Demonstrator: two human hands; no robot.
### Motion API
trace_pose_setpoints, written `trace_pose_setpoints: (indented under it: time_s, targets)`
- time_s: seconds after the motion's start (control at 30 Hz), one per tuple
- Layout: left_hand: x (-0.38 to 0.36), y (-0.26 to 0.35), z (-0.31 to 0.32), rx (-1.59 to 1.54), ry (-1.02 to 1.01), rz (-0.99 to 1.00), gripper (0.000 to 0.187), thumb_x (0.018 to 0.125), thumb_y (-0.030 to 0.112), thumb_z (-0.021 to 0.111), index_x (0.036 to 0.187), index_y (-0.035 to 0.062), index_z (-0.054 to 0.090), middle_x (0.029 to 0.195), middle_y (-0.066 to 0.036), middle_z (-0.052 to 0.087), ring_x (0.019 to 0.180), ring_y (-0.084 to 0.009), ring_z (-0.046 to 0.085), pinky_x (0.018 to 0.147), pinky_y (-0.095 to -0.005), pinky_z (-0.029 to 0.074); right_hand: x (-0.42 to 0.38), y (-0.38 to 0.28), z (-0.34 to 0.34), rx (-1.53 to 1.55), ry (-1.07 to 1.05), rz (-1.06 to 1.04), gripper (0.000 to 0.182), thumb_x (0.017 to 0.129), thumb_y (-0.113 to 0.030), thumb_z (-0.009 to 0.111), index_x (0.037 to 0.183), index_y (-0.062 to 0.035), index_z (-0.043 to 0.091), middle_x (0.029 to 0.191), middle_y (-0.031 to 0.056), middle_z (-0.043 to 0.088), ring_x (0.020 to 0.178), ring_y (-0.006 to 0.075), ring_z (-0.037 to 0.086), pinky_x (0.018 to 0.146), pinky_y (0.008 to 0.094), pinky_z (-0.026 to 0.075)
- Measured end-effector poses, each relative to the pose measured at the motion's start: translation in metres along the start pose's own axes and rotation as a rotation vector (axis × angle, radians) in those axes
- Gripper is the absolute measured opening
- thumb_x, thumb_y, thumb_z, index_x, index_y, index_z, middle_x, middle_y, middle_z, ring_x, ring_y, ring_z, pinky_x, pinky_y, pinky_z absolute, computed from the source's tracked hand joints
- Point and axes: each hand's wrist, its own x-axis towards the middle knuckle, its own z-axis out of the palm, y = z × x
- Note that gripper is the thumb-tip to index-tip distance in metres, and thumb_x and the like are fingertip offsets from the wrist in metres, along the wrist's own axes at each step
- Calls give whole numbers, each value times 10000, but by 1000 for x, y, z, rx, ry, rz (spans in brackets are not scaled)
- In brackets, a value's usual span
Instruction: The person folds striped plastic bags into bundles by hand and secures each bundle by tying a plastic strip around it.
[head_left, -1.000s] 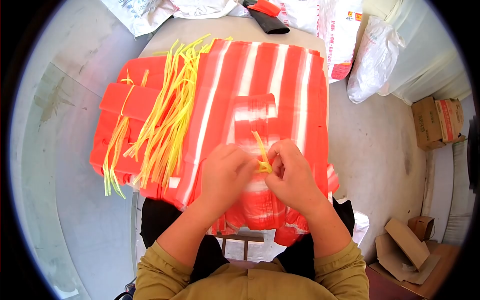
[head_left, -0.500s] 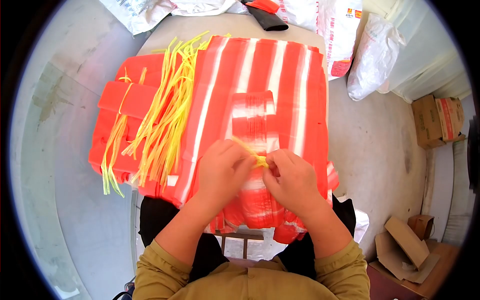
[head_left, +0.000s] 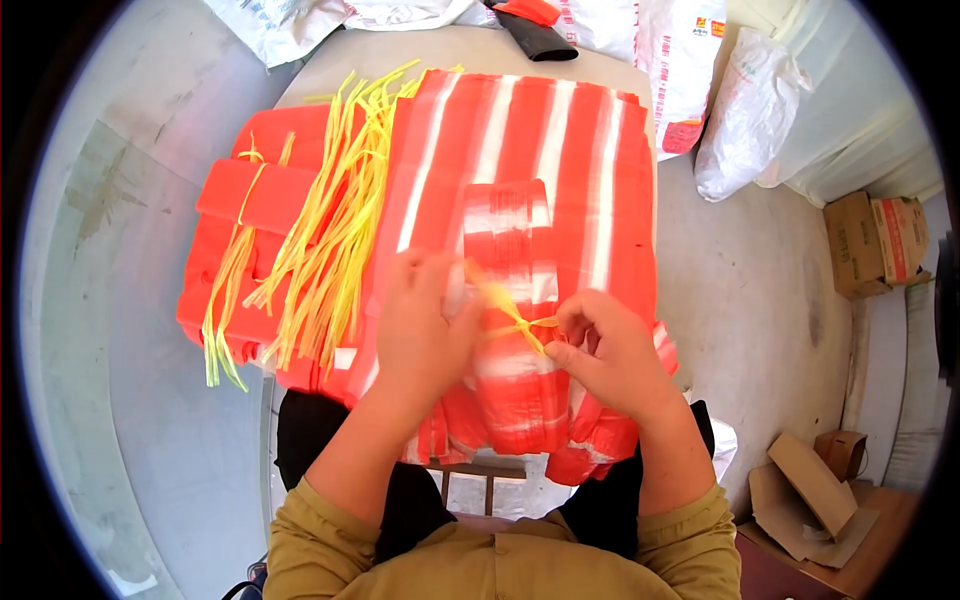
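Bundle (head_left: 515,390), folded, red and white, semi-transparent: placed lengthwise on a stack of striped sheets (head_left: 460,150), its near end set toward the wearer, its middle lying between the two hands, lower than the left fingertips in the view. Yellow tie (head_left: 522,326), one: laid across the middle of the bundle and gathered at a crossing point; whether a finished knot is formed cannot be told.

Left hand (head_left: 420,315): held to the left of the bundle, over the striped stack, fingers directed away from the wearer. It is blurred by motion; a blurred yellow strand is seen running from the crossing toward its fingers, but whether that strand is gripped cannot be told. Right hand (head_left: 620,355): held just right of the bundle, with a short end of the tie pinched between thumb and forefinger, near the crossing.

Loose yellow strips (head_left: 345,220), a long bunch: draped along the left border of the striped stack. Red folded pile (head_left: 215,285): placed farther left, topped by a small red packet (head_left: 285,195) bound with a yellow strip. All are carried by a beige tabletop (head_left: 400,55).

Surroundings: printed white sacks (head_left: 680,80) stood beyond the far edge; a black tubular item (head_left: 540,38) laid there; cardboard boxes (head_left: 855,250) and an opened carton (head_left: 810,500) kept at right.
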Motion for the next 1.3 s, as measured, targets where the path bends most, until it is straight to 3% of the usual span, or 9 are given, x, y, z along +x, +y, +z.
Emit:
trace_pose_setpoints:
  time_s: [0.17,0.27,0.4,0.53,0.6,0.77,0.93,1.1,1.3]
  targets:
    - [-16,6,-20,-91,-245,-225,122,961,44,711,1069,6,668,996,-68,591,796,-138,644,704,-272,529,5,-10,-7,-224,-2,113,563,903,-329,775,1364,-50,612,1082,186,699,980,293,706,835,413,560]
    - [-27,-3,-22,-145,-460,-72,188,964,52,720,1136,8,655,1026,-71,591,788,-134,654,698,-266,540,3,7,4,-409,-10,-115,691,924,-188,764,1531,-17,484,1007,171,684,948,203,711,825,345,564]
    - [-29,-1,-29,-200,-475,-110,242,1002,88,683,1222,10,621,1078,-74,578,850,-138,660,752,-276,569,-3,-13,0,4,-98,50,755,940,-177,743,1596,-21,402,1169,167,704,952,225,711,857,374,579]
    - [-26,6,-35,-934,-502,-732,443,1064,258,633,1429,36,517,1304,-102,609,1082,-211,687,904,-372,596,-18,-32,-7,750,-211,-57,690,950,-116,702,1580,-31,433,1333,140,669,1009,239,705,913,385,579]
    - [-24,17,-37,-1508,-382,-924,546,1084,339,604,1518,46,450,1424,-120,600,1211,-247,671,985,-430,588,-16,-28,-6,644,-126,-163,619,951,-122,696,1532,-41,497,1370,139,647,1069,253,693,947,387,565]
    - [-28,-2,-26,-1282,-515,-971,614,1048,240,671,1565,31,414,1441,-143,599,1284,-250,634,1023,-416,571,16,16,9,-243,198,-363,455,949,-176,707,1384,-59,640,1360,147,644,1197,287,657,1016,394,523]
    - [-29,5,-24,-1206,-431,-1021,621,1037,171,677,1561,39,373,1438,-139,589,1267,-253,639,1031,-433,574,12,4,23,189,27,127,649,971,-174,699,1558,-43,455,1399,203,620,1280,285,608,1060,390,495]
    - [-24,0,-23,-1297,-424,-1046,668,1026,153,689,1580,43,332,1466,-153,559,1281,-263,631,1018,-433,588,12,7,16,506,-188,148,822,995,-77,682,1678,-87,225,1211,108,662,943,150,640,769,301,529]
    - [-24,6,-21,-1135,-478,-973,715,957,11,711,1569,61,344,1460,-154,562,1273,-269,635,1025,-450,594,10,9,11,676,-171,207,759,986,-56,679,1647,-87,308,1171,89,671,887,113,623,750,277,506]
